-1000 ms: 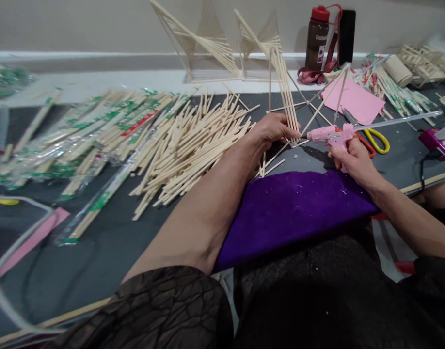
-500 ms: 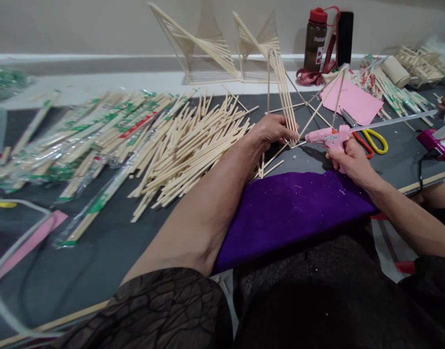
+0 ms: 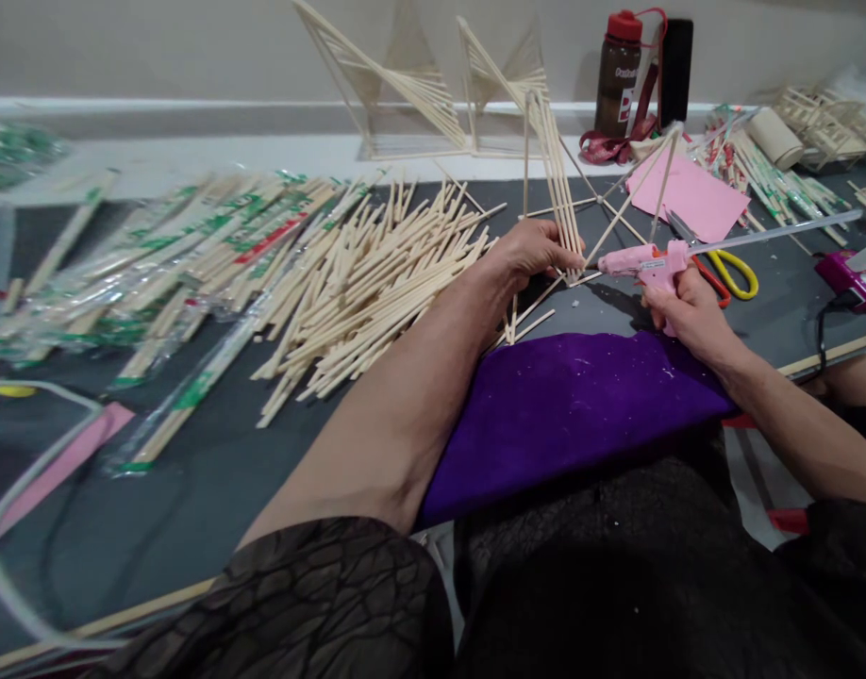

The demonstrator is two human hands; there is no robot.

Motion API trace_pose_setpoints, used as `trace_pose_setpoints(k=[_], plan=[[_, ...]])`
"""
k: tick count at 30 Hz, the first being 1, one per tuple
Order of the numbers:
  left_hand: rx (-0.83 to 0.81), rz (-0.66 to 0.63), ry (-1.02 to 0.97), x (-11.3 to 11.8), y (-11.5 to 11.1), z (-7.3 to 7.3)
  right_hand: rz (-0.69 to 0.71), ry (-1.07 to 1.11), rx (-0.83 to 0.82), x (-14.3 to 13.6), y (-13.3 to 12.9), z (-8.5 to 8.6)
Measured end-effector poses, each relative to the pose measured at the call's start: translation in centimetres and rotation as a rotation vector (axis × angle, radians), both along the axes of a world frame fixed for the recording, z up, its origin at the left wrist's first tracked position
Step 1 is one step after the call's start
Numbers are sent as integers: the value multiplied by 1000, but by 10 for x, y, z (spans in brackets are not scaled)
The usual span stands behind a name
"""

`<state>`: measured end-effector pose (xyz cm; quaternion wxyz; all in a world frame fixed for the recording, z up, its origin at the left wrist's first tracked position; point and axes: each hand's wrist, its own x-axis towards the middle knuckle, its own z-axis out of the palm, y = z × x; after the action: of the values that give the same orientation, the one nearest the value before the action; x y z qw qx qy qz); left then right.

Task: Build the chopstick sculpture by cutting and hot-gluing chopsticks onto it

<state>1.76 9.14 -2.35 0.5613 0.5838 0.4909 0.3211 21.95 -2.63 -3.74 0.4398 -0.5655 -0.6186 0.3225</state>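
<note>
My left hand pinches the lower end of a fan of wooden sticks, part of a stick frame standing on the dark table. In my right hand is a pink glue gun, with a long clear glue stick out of its back. The gun's nozzle points left, close to the stick ends by my left fingertips; whether it touches them I cannot tell. A purple cloth lies in front of both hands.
Loose sticks lie left of my hands, with wrapped chopsticks beyond. Two stick frames stand at the wall near a bottle. Scissors and pink paper lie right; a person's hand shows at the right edge.
The glue gun in my right hand has moved very slightly right, its nozzle a little farther from my left fingers. The whole view has shifted slightly.
</note>
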Motion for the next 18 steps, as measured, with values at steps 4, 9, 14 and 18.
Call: trace_pose_setpoints(k=[4, 9, 14, 18], plan=[[1, -2, 3, 0, 0, 0, -1, 11, -10, 1, 1, -1], [7, -7, 9, -1, 1, -1, -3, 4, -10, 1, 2, -3], [4, -6, 10, 0, 0, 0, -1, -44, 26, 2, 1, -3], [-3, -7, 3, 0, 0, 0, -19, -229, 168, 4, -3, -3]])
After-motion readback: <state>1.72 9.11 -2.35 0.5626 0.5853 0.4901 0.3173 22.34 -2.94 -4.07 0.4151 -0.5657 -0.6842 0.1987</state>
